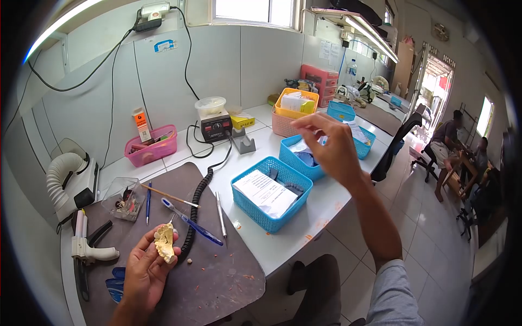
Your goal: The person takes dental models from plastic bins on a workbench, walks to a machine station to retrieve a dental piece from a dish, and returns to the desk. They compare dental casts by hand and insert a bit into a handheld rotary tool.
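Note:
My left hand (145, 267) is closed around a pale yellow plaster dental model (165, 243), held above the brown mat with its toothed edge showing. A blue-handled toothbrush (190, 221), a brown-handled brush (171, 195), a blue pen-like tool (148, 204) and a silver handpiece (221, 214) lie just beyond it. My right hand (330, 144) is raised over the blue baskets, fingers bent and apart, with nothing seen in it. Beneath it stands a blue basket (288, 155); nearer is another blue basket (266, 221) holding a printed paper (265, 191) and dark pieces.
A black control box (216, 127) with a coiled cord stands at the wall. On the left are a pink basket (152, 155), a clear box (120, 202), a white dispensing gun (89, 250) and a ribbed hose (61, 176). People sit far right.

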Tool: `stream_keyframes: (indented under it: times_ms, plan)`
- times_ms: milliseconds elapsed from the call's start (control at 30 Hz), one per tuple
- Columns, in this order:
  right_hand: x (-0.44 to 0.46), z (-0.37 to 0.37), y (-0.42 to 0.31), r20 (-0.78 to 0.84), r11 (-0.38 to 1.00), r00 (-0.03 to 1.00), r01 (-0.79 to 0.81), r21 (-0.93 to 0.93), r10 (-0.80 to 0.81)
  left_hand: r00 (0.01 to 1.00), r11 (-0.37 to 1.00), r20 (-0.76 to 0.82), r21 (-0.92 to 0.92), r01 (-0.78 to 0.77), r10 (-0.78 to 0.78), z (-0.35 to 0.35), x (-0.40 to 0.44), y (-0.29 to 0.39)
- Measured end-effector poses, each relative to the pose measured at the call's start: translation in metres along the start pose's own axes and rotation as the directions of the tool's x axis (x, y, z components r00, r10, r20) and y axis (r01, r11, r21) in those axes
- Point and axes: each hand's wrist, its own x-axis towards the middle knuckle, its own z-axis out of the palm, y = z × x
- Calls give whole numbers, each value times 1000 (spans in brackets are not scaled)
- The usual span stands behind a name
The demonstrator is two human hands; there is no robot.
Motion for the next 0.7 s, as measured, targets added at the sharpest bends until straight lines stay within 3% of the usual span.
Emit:
stream_keyframes:
  times_ms: [67, 133, 167, 233, 333, 467, 533, 633, 700]
  plan:
    - [-8, -17, 39, 135, 974, 972, -172, -149, 192, 1000, 1000, 0, 11, 3, -3, 0, 0, 0]
    - [-14, -31, 57, 295, 902, 866, -324, -286, 404, 1000, 1000, 3, 19, 11, -11, 0, 1, -1]
    - [-19, -31, 64, 289, 901, 867, -325, -286, 405, 1000, 1000, 7, 22, 9, -9, 0, 1, -1]
    - [-31, -26, 80, 298, 850, 928, -37, -525, 224, 1000, 999, 7, 41, 17, -17, 2, 2, -1]
    - [-34, -16, 103, 369, 884, 913, 20, -467, 174, 1000, 999, 2, 31, 24, -24, 3, 1, 0]
    - [-20, -7, 106, 311, 902, 940, 9, -432, 140, 1000, 1000, 19, 2, 19, -19, 3, 0, 2]
    - [-9, -7, 96, 151, 840, 922, -246, -483, 356, 1000, 1000, 25, 11, 11, -11, 3, 0, 2]
    - [5, -8, 100, 178, 818, 876, -321, -478, 448, 1000, 1000, 23, 17, 19, -20, 3, 0, 2]
    - [3, -2, 114, 206, 866, 893, -293, -405, 399, 999, 999, 30, 28, 22, -22, 2, 0, 1]
